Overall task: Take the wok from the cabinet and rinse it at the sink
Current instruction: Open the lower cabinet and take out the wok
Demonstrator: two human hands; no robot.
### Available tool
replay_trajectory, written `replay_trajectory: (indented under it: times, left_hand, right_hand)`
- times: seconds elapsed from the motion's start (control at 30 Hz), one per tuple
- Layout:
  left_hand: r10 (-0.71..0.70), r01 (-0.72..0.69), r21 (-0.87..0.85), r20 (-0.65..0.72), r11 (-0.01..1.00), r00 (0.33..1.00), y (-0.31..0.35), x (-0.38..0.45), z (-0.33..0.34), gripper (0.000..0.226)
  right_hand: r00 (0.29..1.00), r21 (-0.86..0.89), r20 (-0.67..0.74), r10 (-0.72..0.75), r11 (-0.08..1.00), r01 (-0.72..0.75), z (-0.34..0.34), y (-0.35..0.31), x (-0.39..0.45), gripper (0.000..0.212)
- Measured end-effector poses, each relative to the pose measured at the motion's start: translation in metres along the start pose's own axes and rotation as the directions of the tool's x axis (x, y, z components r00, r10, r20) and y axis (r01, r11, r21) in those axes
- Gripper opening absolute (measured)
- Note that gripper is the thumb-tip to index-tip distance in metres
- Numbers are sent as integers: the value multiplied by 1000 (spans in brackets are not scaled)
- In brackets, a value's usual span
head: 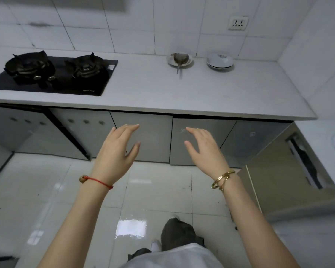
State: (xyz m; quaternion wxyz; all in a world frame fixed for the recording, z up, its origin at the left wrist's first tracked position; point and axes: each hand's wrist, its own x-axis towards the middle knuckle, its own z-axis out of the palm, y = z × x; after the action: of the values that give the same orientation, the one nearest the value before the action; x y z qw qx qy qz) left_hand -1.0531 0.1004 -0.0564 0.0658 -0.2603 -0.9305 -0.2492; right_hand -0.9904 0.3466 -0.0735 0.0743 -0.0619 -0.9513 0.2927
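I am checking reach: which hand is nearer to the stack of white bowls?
Right. The right hand is below and left of the stack of white bowls; the left hand is farther left.

Pretty clearly a home kitchen. A black two-burner gas hob (52, 73) is set into the white countertop (162, 93) up and to the left of the left hand (115, 151). Stacked bowls (219, 61) and a plate with a strainer (179, 59) are parked by the tiled wall (162, 26), beyond the right hand (206, 149). Grey cabinet doors (199, 142) are lined up under the counter just past both hands, and a wall socket (238, 23) is mounted above the bowls. Glossy floor tiles (46, 190) are spread below the forearms.
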Motion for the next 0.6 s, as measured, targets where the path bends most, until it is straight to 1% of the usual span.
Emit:
replay_trajectory:
  times: [0.13,0.33,0.5,0.6]
  left_hand:
    - [10,-10,-16,23,1000,1000,-16,40,13,46]
    - [14,-14,-28,13,1000,1000,-29,96,30,45]
    - [5,-4,-55,4,998,1000,-35,129,47,44]
    - [23,-22,-58,18,998,1000,-43,145,67,45]
  right_hand:
    - [999,-5,12,31,1000,-31,8,13,36,45]
    - [998,13,-2,70,997,-70,14,32,89,44]
    - [996,17,-3,86,996,-86,18,50,119,42]
    - [995,12,-21,101,995,-101,27,66,133,41]
